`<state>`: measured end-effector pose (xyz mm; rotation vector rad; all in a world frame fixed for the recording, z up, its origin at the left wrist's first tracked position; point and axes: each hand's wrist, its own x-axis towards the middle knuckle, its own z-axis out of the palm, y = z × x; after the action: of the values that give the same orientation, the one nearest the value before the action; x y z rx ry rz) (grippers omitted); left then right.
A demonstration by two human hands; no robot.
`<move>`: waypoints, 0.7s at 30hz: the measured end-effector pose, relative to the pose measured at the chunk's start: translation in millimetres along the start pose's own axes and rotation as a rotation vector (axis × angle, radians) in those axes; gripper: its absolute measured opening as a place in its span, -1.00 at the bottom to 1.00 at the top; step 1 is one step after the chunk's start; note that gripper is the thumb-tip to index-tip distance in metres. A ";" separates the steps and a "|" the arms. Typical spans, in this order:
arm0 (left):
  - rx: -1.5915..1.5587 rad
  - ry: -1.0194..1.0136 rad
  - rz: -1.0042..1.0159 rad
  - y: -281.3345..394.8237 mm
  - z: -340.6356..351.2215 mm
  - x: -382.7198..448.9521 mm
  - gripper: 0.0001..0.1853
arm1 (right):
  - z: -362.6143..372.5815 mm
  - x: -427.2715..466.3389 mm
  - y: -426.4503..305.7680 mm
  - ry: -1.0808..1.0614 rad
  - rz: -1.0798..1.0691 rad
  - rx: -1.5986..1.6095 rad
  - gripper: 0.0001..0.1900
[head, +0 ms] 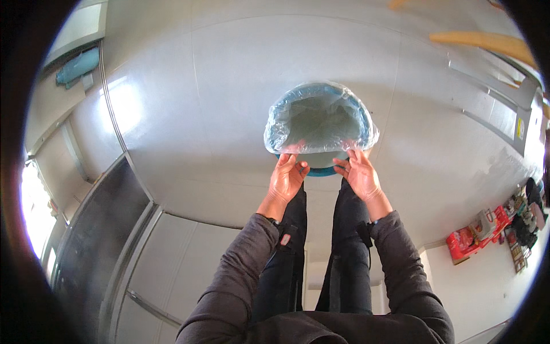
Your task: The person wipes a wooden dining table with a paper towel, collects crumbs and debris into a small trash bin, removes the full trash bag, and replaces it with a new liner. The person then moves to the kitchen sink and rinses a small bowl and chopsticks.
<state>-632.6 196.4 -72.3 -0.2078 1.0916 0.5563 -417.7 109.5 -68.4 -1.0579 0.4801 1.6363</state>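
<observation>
A blue round bin (321, 172) stands on the floor before my legs. Clear plastic film, seemingly a bag (279, 133), covers the far and middle part of its opening and wraps over the far rim. The near strip of the opening is uncovered. My left hand (287, 174) grips the film's near edge on the left, with some fingertips showing pink through the plastic. On the right, my right hand (359, 172) grips the same edge, palm up like the left. The edge runs nearly straight between the two hands.
Pale floor (240, 107) surrounds the bin. At left are a dark panel (103, 223) and white cabinet-like panels (172, 253). Curved wooden pieces (481, 41) reach in at upper right. Red packages (466, 243) and mixed items lie at lower right.
</observation>
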 end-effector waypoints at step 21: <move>0.418 0.688 0.228 -33.6 24.7 -6.7 -0.93 | -18.7 -1.4 29.7 0.587 -0.257 -0.385 -0.84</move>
<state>-598.0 176.4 -58.7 0.1073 1.8895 0.4521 -437.6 84.5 -83.0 -1.8271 0.3884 1.1977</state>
